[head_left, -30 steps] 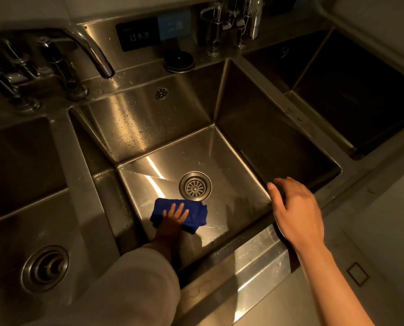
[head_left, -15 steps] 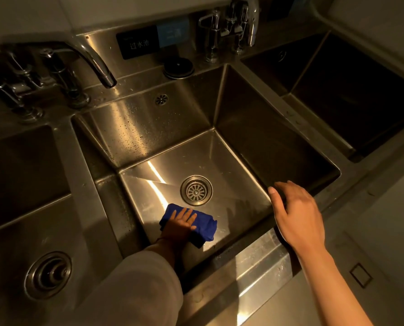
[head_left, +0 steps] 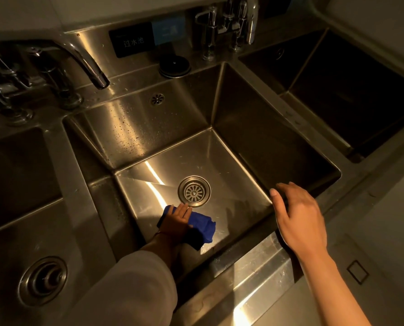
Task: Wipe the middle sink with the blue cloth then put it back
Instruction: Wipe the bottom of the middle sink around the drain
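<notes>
Shifted since the earlier frame: blue cloth [head_left: 202, 225] and left hand [head_left: 176, 221], carried rightward along the near part of the basin floor, now just below the drain strainer [head_left: 194, 191].

Left hand: fingers straight and close together, laid flat on the cloth and pressing it to the floor of the middle sink [head_left: 229, 161]; fingertips nearly reach the strainer rim. Pale sleeve [head_left: 125, 288] covers the forearm.

Blue cloth: bunched, mostly to the right of and beneath the left fingers, one edge showing left of them.

Right hand [head_left: 298, 220]: fingers relaxed and slightly spread, holding nothing, at the sink's near right rim; contact with the rim cannot be told.

Faucet [head_left: 88, 64]: beyond the left fingertips, at the back left. Left sink drain [head_left: 43, 281] well apart, to the left.
</notes>
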